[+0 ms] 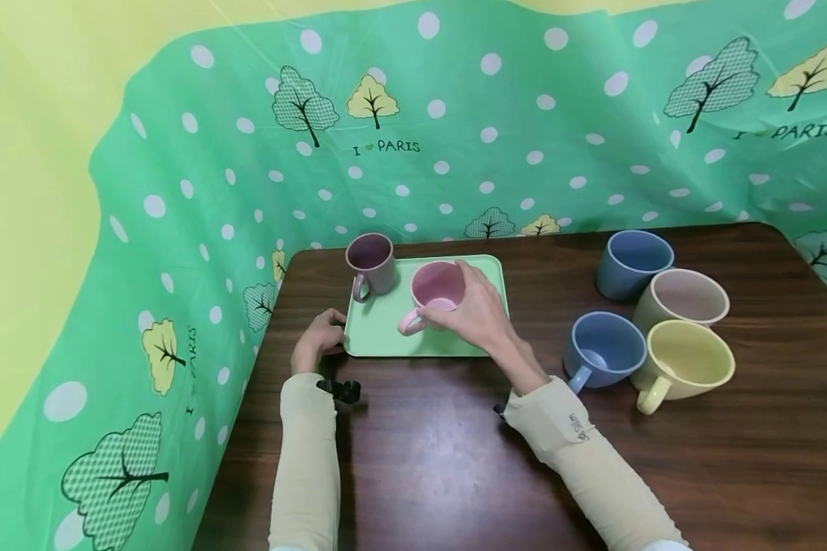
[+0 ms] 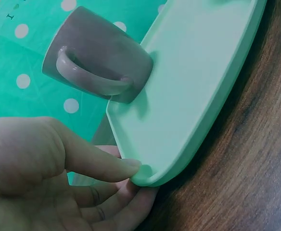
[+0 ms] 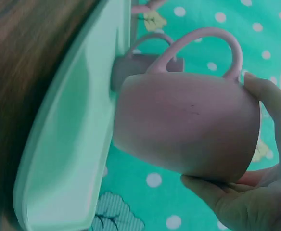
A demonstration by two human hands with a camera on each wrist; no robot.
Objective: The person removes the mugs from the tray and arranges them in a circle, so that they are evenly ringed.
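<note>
A light green tray (image 1: pixel 386 329) lies near the far edge of the table. My left hand (image 1: pixel 319 337) pinches its near left corner, thumb (image 2: pixel 107 166) over the rim and other fingers below. My right hand (image 1: pixel 478 310) grips a pink mug (image 3: pixel 188 122) around its upper body, with the handle (image 1: pixel 411 321) pointing toward the near left. The pink mug is upright over the middle of the tray; whether its base touches the tray I cannot tell. A mauve mug (image 1: pixel 379 268) stands upright at the tray's far left corner, its handle (image 2: pixel 90 79) facing me.
On the right of the brown table (image 1: pixel 441 459) stand several mugs close together: a blue mug (image 1: pixel 627 275) at the back, a pale pink mug (image 1: pixel 651 306), a nearer blue mug (image 1: pixel 596 367) and a yellow mug (image 1: pixel 689 375). A green patterned cloth (image 1: pixel 400 184) hangs behind.
</note>
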